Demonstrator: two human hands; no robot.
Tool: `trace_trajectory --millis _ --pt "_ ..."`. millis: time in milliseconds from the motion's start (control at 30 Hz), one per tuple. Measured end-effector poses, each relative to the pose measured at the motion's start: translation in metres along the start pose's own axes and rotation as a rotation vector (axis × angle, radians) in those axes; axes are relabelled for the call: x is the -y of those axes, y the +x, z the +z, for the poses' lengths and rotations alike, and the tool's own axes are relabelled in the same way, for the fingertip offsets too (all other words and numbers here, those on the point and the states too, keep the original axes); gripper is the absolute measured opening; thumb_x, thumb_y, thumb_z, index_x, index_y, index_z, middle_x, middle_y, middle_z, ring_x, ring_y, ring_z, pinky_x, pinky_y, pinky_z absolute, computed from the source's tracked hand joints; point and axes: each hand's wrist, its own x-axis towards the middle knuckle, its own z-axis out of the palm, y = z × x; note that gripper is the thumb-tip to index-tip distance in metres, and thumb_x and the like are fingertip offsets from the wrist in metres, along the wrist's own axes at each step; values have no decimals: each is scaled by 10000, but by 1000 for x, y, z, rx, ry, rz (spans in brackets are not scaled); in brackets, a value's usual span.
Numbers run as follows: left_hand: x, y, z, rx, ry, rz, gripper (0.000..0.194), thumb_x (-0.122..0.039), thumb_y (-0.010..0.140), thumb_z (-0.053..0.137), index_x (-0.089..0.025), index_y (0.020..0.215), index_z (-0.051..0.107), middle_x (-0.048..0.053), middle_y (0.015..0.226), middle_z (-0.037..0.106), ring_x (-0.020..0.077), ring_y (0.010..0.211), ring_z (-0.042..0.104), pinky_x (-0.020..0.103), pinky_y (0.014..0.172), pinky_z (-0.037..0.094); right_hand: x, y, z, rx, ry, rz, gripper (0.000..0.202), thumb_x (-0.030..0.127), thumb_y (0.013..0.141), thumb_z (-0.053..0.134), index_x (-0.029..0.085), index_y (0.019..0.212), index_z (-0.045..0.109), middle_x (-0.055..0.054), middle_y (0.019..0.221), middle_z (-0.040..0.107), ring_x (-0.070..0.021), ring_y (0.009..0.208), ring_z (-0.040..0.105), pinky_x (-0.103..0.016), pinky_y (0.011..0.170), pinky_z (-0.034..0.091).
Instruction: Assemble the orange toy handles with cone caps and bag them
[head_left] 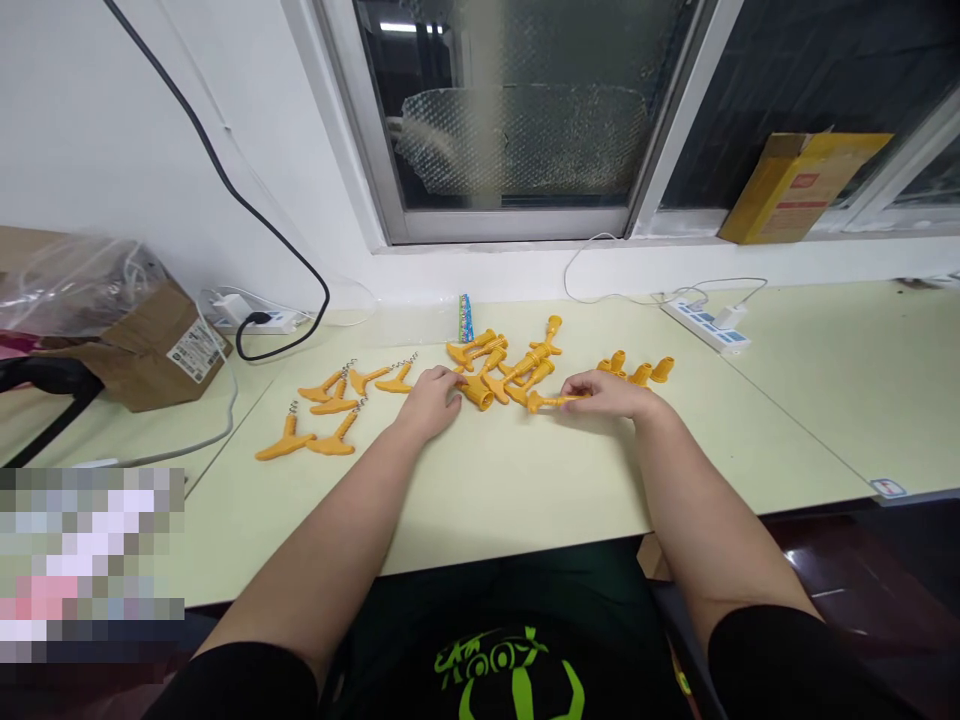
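Observation:
Yellow T-shaped handles with metal spirals, such as one handle (287, 440), lie at the left of the pale table. In the middle is a pile of yellow pieces with sleeves over their shafts (525, 365). My left hand (431, 402) is closed at the pile's left edge, its fingertips at a yellow sleeve (478, 393) with its open end toward me. My right hand (606, 393) pinches a yellow T-handled piece (547, 402) by its shaft end, the handle pointing left. Behind my right hand stand several loose yellow sleeves (641, 374).
An open cardboard box (157, 345) with plastic sits at the far left. Power strips (705, 325) with cables lie along the wall, and a clear plastic bag (420, 320) lies behind the pile. A yellow carton (802, 190) leans on the window.

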Motion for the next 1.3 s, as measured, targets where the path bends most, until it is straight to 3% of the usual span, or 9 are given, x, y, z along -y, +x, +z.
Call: trace_trajectory --millis 100,267,367,533,667,867,1000,1133,1300 --pt "-3 0 3 15 -49 30 319 -209 856 570 -215 1149 699 112 1189 648 309 1189 584 476 1079 484 6 5 0 114 224 -60 304 463 810 737 224 997 738 -33 899 722 -189 768 651 -324 694 533" --pt "-16 0 0 -43 -102 88 435 -188 878 570 -197 1311 609 122 1294 610 306 1270 547 492 1113 460 8 12 13 -119 324 -62 365 477 847 735 215 1098 694 -30 859 708 -144 674 616 -282 617 512" --pt "-26 -4 -9 -136 -126 169 502 -210 891 617 -226 1387 539 112 1348 597 308 1306 526 516 1139 430 12 17 27 -129 471 -70 333 485 859 729 221 1043 646 4 766 688 -122 606 586 -253 562 490" --pt "-39 -11 -15 -196 -223 428 572 -254 897 705 -291 1430 503 117 1439 540 294 1368 512 507 1143 445 29 21 50 40 816 31 324 449 827 784 205 913 589 -4 701 698 -111 534 593 -210 480 475" --pt "-41 -11 -10 -252 -205 529 504 -170 932 648 -295 1412 560 132 1484 501 272 1395 508 465 1111 494 38 22 55 165 1043 247 210 370 961 637 167 907 625 -27 658 696 -85 458 567 -164 407 439" --pt "-39 -9 -16 -297 -227 617 390 -121 952 606 -276 1304 670 110 1448 607 255 1399 530 473 1160 463 37 21 49 346 1072 449 240 347 1023 566 138 967 667 -25 626 682 -70 422 537 -134 370 426" --pt "-37 -10 -22 -220 -294 598 255 -225 953 660 -252 1201 715 100 1282 722 243 1273 634 438 1100 503 35 18 51 371 982 326 244 380 932 718 151 886 646 -12 654 668 -59 473 546 -126 398 408" --pt "-34 -15 -21 -146 -317 407 180 -371 935 694 -223 1037 709 75 969 764 218 952 720 368 900 556 30 19 61 356 848 134 382 450 782 855 174 855 600 2 709 672 -75 556 567 -165 483 433" --pt "-34 -20 -14 -101 -530 158 377 -415 962 632 -240 1282 532 7 858 704 146 746 663 258 700 515 30 19 71 143 565 -214 361 456 823 802 219 953 563 -2 909 685 -141 753 621 -275 675 501"
